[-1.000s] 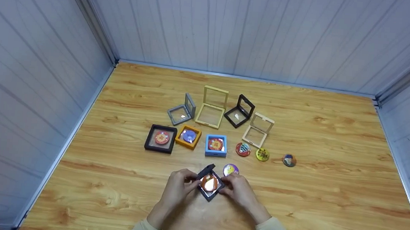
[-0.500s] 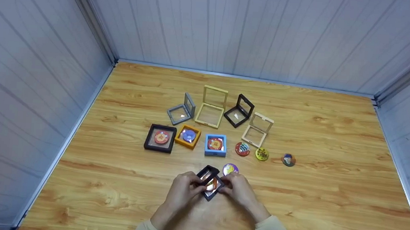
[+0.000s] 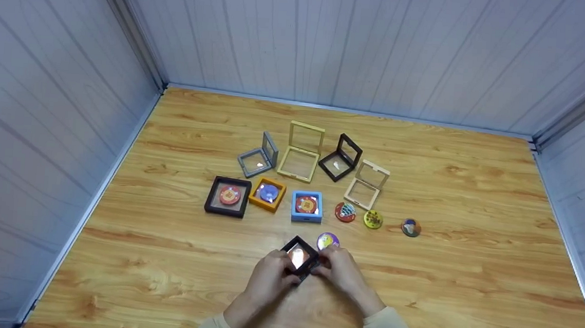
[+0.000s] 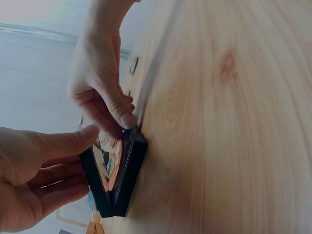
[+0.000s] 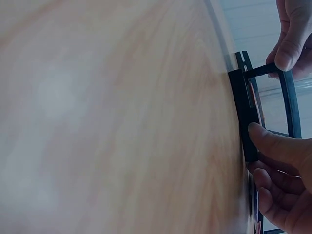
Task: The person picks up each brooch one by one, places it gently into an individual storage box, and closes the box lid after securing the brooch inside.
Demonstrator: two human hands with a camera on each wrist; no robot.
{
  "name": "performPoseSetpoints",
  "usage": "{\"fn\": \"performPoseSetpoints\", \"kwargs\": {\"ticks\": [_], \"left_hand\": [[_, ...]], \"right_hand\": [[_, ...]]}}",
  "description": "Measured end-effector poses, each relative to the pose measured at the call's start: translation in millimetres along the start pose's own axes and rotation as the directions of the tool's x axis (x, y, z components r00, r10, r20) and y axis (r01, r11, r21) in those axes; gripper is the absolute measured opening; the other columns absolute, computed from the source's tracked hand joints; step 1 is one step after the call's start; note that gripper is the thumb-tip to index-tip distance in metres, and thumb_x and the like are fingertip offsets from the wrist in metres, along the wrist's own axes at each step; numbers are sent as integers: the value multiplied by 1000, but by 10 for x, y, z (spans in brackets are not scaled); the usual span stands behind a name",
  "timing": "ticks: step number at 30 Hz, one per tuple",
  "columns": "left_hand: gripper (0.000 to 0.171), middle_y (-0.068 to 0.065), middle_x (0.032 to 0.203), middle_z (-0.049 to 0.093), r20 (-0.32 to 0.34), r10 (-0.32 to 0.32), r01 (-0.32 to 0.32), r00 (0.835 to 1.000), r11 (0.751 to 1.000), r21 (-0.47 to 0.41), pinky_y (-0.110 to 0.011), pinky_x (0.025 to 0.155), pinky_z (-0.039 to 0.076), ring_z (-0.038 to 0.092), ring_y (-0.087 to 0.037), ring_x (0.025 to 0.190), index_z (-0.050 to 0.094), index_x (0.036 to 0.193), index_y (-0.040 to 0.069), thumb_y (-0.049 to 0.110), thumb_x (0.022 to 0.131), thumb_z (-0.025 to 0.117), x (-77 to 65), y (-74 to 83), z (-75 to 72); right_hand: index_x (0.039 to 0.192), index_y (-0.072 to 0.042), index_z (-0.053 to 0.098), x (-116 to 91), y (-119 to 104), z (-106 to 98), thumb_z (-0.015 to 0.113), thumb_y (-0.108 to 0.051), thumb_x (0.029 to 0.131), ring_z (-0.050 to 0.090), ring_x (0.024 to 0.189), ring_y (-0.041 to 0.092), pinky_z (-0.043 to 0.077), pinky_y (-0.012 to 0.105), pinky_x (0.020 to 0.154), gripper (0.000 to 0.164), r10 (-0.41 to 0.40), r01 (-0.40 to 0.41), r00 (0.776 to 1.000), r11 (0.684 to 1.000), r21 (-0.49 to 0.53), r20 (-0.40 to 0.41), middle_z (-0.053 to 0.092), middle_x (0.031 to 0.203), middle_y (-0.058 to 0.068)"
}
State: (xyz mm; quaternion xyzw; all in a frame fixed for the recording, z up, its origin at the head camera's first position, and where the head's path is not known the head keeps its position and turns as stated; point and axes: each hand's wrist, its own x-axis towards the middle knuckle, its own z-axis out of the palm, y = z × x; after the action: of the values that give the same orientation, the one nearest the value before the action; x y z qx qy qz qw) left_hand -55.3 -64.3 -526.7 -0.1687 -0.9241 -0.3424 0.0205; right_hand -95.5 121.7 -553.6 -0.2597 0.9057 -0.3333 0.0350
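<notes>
A black display frame [image 3: 309, 247] stands partly open between both hands, low over the wooden table. My left hand [image 3: 268, 278] pinches its tilted lid half between thumb and fingers. The right hand [image 3: 342, 273] grips the base half at its right corner, thumb on the edge in the right wrist view. Inside, an orange round badge [image 4: 116, 165] shows through the gap in the left wrist view; glare on the lid hides it from above. Just beyond my right fingertips lies a purple round badge [image 3: 327, 240], partly covered by that hand.
Closed frames holding badges sit further back: black [image 3: 225, 212], orange [image 3: 264, 206] and blue [image 3: 306, 218]. Behind them stand several opened frames, including a yellow one [image 3: 295, 177]. Red [image 3: 345, 212], yellow-green [image 3: 373, 219] and dark [image 3: 411, 227] badges lie rightward. Panels wall the table.
The lid of the held black frame has swung down over the orange badge, with my left hand moving right and toward the body along with it. The right hand has stayed at its corner.
</notes>
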Motion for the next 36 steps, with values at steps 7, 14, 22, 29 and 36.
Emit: {"fn": "performPoseSetpoints", "kwargs": {"ticks": [7,14,22,29,36], "left_hand": [[14,-3,82,61,37,30,-33,999,996,88,-29,70,47,55,-16,82,67,68,6,13,63,78,-1,24,49],[17,-2,84,61,40,80,-87,996,970,227,-29,67,47,54,-17,82,64,65,8,16,61,78,1,42,103],[19,-2,81,59,97,87,-115,992,929,352,-28,59,47,54,-18,77,66,69,7,18,61,78,0,76,126],[19,-4,86,61,139,72,-123,988,908,400,-26,59,48,55,-17,79,68,74,4,16,62,78,14,98,157],[9,-4,73,58,88,138,-163,986,866,472,-24,51,45,52,-17,70,67,68,4,10,63,72,-8,102,204]], "right_hand": [[80,-4,66,-3,5,8,75,-13,67,52,65,12,44,26,59,19,-31,31,999,999,-22,-15,58,72,1],[82,-2,66,-5,19,17,75,-12,67,53,66,13,44,27,58,20,-58,56,998,998,-42,-37,58,73,2],[85,-2,67,-5,16,17,75,-10,68,53,67,13,44,27,59,21,-44,43,999,999,-19,-24,60,75,3],[88,-1,67,0,8,6,74,-10,69,53,67,11,44,25,59,22,-30,30,1000,1000,2,-7,60,76,3],[87,0,67,3,5,5,73,-9,70,52,66,11,43,25,57,20,-37,37,999,999,-9,-9,59,74,3]]}}
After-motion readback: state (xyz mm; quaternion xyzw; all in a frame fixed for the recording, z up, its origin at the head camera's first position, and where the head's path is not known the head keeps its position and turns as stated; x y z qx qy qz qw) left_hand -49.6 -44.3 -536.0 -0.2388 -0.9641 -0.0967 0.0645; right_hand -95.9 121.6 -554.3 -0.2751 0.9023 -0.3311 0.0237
